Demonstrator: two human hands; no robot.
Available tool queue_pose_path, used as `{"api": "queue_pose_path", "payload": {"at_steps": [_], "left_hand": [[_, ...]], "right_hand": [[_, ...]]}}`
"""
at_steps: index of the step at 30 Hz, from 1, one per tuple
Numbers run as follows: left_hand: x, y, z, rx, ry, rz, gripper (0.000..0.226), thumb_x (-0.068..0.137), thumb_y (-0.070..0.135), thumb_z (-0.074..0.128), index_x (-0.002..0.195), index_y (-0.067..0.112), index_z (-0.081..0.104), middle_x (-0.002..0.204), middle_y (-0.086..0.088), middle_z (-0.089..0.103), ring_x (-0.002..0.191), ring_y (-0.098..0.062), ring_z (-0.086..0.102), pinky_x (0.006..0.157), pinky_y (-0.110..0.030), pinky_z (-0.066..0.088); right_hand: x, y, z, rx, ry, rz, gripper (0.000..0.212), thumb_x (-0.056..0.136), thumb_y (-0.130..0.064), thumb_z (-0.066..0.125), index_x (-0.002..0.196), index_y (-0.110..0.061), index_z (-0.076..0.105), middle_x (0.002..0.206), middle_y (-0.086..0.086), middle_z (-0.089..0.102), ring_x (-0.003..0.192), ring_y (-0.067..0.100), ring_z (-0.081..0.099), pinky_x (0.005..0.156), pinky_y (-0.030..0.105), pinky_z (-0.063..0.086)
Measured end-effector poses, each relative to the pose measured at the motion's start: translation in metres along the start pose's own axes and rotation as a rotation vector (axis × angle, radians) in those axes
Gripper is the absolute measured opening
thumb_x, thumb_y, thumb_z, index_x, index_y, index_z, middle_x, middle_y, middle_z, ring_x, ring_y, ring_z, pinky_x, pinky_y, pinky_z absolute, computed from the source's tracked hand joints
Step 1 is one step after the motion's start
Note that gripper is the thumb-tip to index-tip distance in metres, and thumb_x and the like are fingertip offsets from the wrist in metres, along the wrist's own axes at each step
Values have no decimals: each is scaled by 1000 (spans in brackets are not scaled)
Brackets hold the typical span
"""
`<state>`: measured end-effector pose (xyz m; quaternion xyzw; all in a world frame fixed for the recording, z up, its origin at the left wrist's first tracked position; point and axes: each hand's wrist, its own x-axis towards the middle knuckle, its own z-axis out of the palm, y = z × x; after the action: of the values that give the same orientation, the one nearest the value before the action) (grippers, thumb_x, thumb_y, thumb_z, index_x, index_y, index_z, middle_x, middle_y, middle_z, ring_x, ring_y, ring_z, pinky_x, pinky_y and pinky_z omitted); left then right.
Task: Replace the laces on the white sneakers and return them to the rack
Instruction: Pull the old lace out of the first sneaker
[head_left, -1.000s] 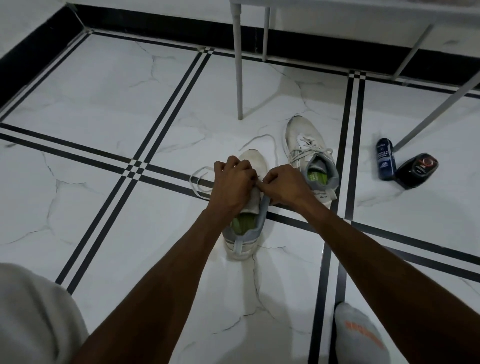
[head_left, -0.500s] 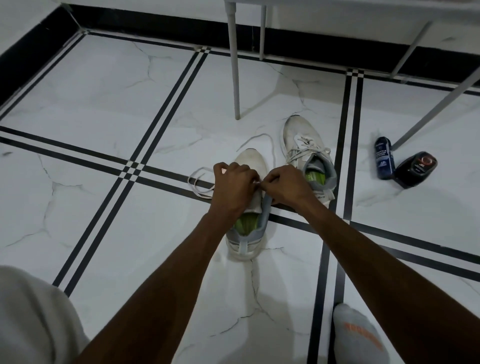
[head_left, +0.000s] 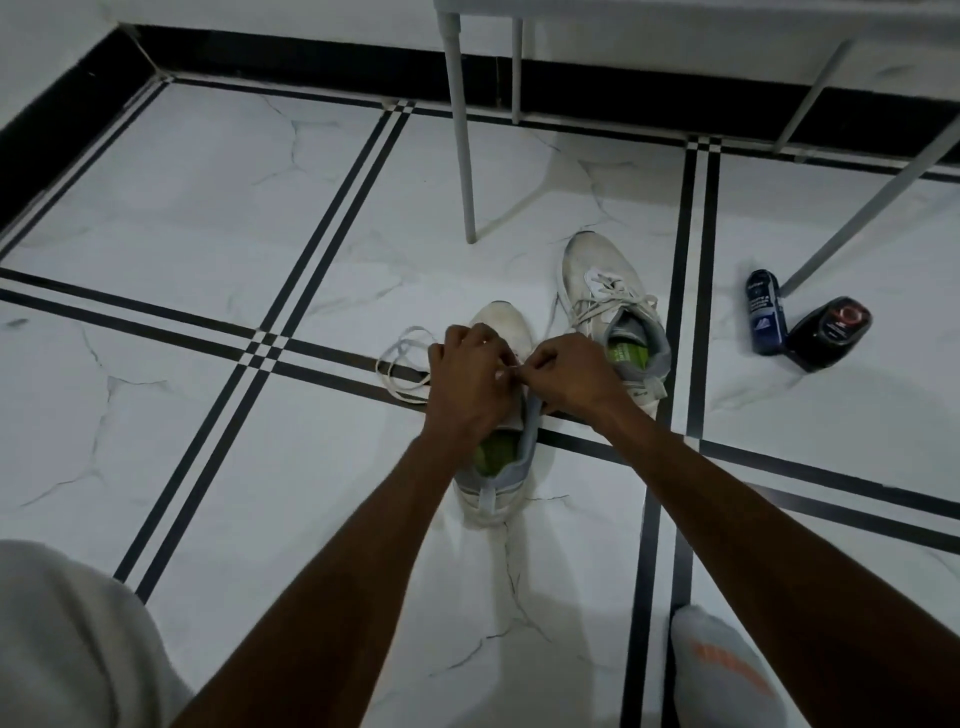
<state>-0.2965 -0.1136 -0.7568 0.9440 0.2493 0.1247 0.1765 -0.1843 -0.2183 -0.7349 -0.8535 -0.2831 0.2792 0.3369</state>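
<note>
Where the white marble floor (head_left: 218, 208) runs out to a black skirting along the far wall, grey metal legs (head_left: 460, 156) of some furniture stand just beyond the shoes. The near sneaker (head_left: 498, 467) sits toe-away at the centre of the floor, its green insole showing; the second sneaker (head_left: 608, 301), laced, lies just beside it to the right and a little farther off. Both hands meet over the near sneaker's tongue. The left hand (head_left: 470, 376) has its fingers curled, and the right hand (head_left: 569, 371) pinches a white lace (head_left: 402, 364) between thumb and fingertips; the lace's slack loops on the floor to the left of the toe. Two dark bottles (head_left: 802, 327) lie touching each other well to the right. Bare floor stretches wide on the left; a socked foot (head_left: 722, 670) is at the lower right.
</note>
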Motion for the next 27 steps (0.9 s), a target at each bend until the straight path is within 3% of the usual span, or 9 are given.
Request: {"api": "queue_pose_path", "payload": {"at_steps": [4,7,9,10,14,18,21,25,27], "left_hand": [[1,2,2,59,45,-19,15,92,17,56,94,15,71,103,-2,68,105,-28,52,82,-40,33],[13,-33,-28,-77,435,-452,14,93,18,57,94,10,68,101,-10,65,101,-30,56,81,-43,43],[17,-61,-49,-18,511,-741,17,93,17,55,99,9,69,108,-13,65,108,-33,56,84,-43,46],[15,-66,-51,26,496,-780,18,92,16,56,103,9,68,114,-14,63,111,-34,55,86,-43,46],[2,-23,-23,-139,318,-322,48,83,20,70,127,13,52,131,-9,50,118,-29,44,92,-39,40],[-2,-10,0,78,-31,19,25,86,28,67,109,17,68,119,-4,63,115,-30,48,89,-44,40],[-1,-12,0,68,-9,106,13,89,14,60,90,11,73,102,-6,70,99,-30,54,81,-46,45],[7,-38,-29,-292,550,-510,16,90,18,67,81,5,70,88,-12,69,87,-31,65,76,-26,38],[12,-57,-40,-263,514,-609,27,89,26,71,100,2,70,105,-17,67,103,-36,62,83,-28,35]], "right_hand": [[0,2,1,13,-2,10,17,81,-27,74,75,-11,78,72,7,75,64,21,73,66,44,62],[0,3,-1,56,6,41,14,80,-20,75,72,-9,77,70,7,74,61,22,72,60,43,62],[-4,0,-2,69,8,53,11,80,-19,76,73,-9,77,69,5,74,58,20,72,56,40,62],[-5,-2,-2,70,2,55,11,79,-18,76,74,-9,77,69,4,74,57,19,72,55,40,62],[-3,-8,0,49,-11,69,11,78,-22,76,75,-12,78,70,3,75,56,20,72,58,40,63],[-1,-11,1,-28,-10,20,27,81,-36,77,71,-11,77,65,5,73,48,15,69,54,25,60],[-2,-13,3,-77,-14,7,23,81,-29,75,71,-9,76,65,7,73,48,16,69,48,20,56],[0,-9,0,-74,-15,56,19,75,-17,73,72,2,73,65,15,73,53,24,71,57,39,62],[-2,-7,-1,-45,-6,62,21,75,-16,73,72,5,72,66,17,72,50,24,70,53,42,61]]}}
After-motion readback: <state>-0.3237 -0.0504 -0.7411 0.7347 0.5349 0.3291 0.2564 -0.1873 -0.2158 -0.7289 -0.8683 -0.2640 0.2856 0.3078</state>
